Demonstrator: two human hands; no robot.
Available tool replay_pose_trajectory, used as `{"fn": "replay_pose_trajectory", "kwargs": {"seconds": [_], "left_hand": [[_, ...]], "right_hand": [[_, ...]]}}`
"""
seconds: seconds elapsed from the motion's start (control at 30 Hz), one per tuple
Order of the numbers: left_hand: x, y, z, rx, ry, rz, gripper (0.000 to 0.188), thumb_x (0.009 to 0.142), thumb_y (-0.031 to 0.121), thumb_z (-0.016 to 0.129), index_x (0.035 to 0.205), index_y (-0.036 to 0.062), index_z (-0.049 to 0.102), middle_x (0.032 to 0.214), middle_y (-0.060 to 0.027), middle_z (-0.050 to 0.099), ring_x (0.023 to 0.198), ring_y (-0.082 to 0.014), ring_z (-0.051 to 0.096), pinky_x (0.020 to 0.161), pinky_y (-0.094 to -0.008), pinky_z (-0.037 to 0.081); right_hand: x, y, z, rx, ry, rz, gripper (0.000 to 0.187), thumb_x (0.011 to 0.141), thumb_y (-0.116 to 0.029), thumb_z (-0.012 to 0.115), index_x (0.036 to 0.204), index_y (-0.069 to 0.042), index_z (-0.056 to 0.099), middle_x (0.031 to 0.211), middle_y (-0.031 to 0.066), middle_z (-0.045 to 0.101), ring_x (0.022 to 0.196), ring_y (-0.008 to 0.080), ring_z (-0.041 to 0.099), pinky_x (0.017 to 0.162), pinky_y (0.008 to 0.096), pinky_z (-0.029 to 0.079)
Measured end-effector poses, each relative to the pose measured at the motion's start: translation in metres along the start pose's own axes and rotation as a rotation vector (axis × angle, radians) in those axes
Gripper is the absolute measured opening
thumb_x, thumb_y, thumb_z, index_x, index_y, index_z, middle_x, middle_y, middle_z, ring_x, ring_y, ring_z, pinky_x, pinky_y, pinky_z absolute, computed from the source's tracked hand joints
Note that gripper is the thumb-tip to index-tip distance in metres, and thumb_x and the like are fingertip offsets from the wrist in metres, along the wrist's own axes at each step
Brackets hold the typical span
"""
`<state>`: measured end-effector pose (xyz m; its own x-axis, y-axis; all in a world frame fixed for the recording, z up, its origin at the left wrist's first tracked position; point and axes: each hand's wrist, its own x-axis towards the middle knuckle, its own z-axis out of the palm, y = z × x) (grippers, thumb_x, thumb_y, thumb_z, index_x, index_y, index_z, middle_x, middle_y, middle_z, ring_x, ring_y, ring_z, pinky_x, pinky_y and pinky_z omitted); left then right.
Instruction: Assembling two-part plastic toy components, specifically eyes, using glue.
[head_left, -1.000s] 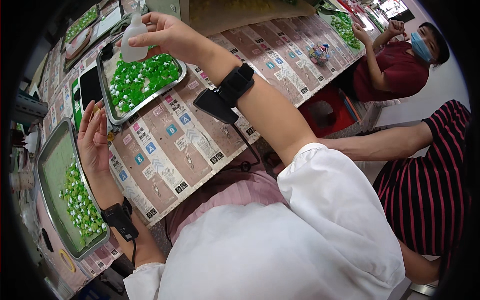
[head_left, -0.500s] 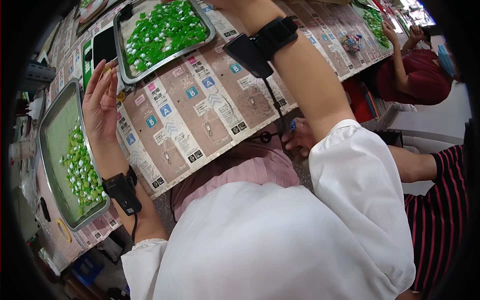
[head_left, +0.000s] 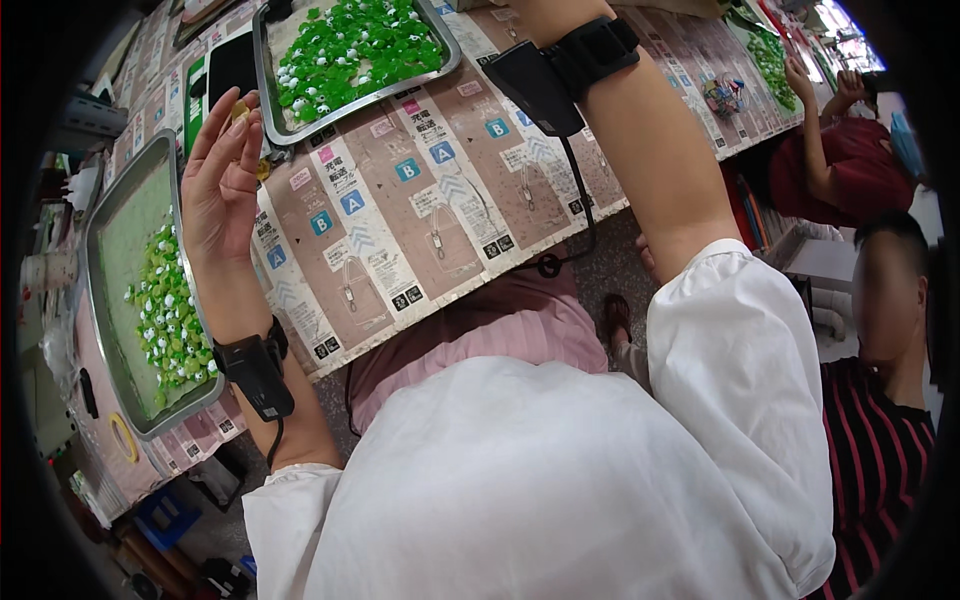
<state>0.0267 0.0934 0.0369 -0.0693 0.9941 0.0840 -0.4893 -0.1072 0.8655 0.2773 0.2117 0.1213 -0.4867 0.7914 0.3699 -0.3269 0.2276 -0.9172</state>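
My left hand [head_left: 222, 195] is raised over the table's left part, between two metal trays. Its fingertips pinch a small yellowish piece [head_left: 240, 111], too small to name. Beyond it, the far tray [head_left: 375, 103] holds many small green pieces with white, eye-like balls [head_left: 350, 60]. A second tray [head_left: 94, 262], to the left of my left forearm, has a heap of similar green and white pieces [head_left: 170, 310] along its right side. My right forearm [head_left: 655, 150] stretches forward past the far tray, and the right hand lies beyond the top edge. Both wrists carry black strapped devices.
A dark phone-like slab [head_left: 232, 66] lies beside the far tray. On the near left are a yellow tape ring [head_left: 124, 438] and a black object [head_left: 88, 393]. A cable [head_left: 580, 215] hangs from my right wrist device. At right are a person in maroon [head_left: 850, 165] and another in stripes [head_left: 870, 470].
The view has shifted, so the table and trays sit further right. My left hand keeps its pinch. The person in stripes has moved: their hand has left the table edge and their head now shows.
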Motion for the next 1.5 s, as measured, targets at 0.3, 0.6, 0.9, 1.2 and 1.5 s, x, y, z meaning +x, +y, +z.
{"fn": "replay_pose_trajectory", "kwargs": {"seconds": [0.3, 0.6, 0.9, 1.2, 1.5], "left_hand": [[-0.090, -0.010, 0.073, -0.093, -0.370, -0.326, 0.035, 0.078, 0.001, 0.062, 0.113, -0.0013, 0.056, 0.105, -0.0151, 0.061, 0.086, -0.0159, 0.062, 0.078, -0.0274, 0.050], [-0.133, 0.012, 0.056, -0.118, -0.265, -0.321, 0.032, 0.079, 0.001, 0.063, 0.111, -0.0013, 0.056, 0.103, -0.0136, 0.061, 0.085, -0.0160, 0.062, 0.077, -0.0270, 0.051], [-0.171, 0.043, 0.024, -0.104, -0.179, -0.111, 0.032, 0.081, 0.003, 0.062, 0.112, -0.0014, 0.054, 0.103, -0.0166, 0.061, 0.084, -0.0172, 0.062, 0.074, -0.0287, 0.053], [-0.198, 0.051, 0.004, -0.080, -0.110, -0.084, 0.030, 0.082, 0.006, 0.062, 0.109, -0.0039, 0.054, 0.100, -0.0180, 0.061, 0.085, -0.0204, 0.063, 0.074, -0.0326, 0.054], [-0.232, 0.005, 0.038, 0.104, -0.491, -0.653, 0.023, 0.087, 0.007, 0.058, 0.109, 0.0005, 0.059, 0.100, -0.0047, 0.060, 0.093, -0.0101, 0.056, 0.083, -0.0240, 0.044]], "right_hand": [[0.001, -0.004, 0.009, 0.016, 0.039, 0.026, 0.036, 0.083, -0.018, 0.065, 0.112, -0.006, 0.048, 0.101, 0.0061, 0.059, 0.090, 0.0167, 0.061, 0.072, 0.0280, 0.050], [-0.056, 0.041, 0.056, -0.153, -0.245, 0.184, 0.040, 0.084, -0.017, 0.064, 0.117, -0.005, 0.046, 0.110, 0.0068, 0.058, 0.102, 0.0148, 0.056, 0.089, 0.0279, 0.045], [-0.103, 0.080, 0.081, -0.360, -0.452, 0.366, 0.038, 0.077, -0.009, 0.069, 0.109, -0.010, 0.049, 0.102, 0.0014, 0.053, 0.085, 0.0063, 0.055, 0.072, 0.0214, 0.046], [-0.104, 0.064, 0.075, -0.522, -0.522, 0.312, 0.050, 0.076, -0.007, 0.062, 0.122, -0.008, 0.043, 0.108, 0.0052, 0.053, 0.087, 0.0121, 0.055, 0.073, 0.0247, 0.047], [-0.031, -0.044, 0.046, -0.846, -0.624, 0.152, 0.024, 0.082, -0.004, 0.054, 0.106, -0.005, 0.056, 0.096, 0.0022, 0.058, 0.083, 0.0063, 0.054, 0.066, 0.0201, 0.044]]}}
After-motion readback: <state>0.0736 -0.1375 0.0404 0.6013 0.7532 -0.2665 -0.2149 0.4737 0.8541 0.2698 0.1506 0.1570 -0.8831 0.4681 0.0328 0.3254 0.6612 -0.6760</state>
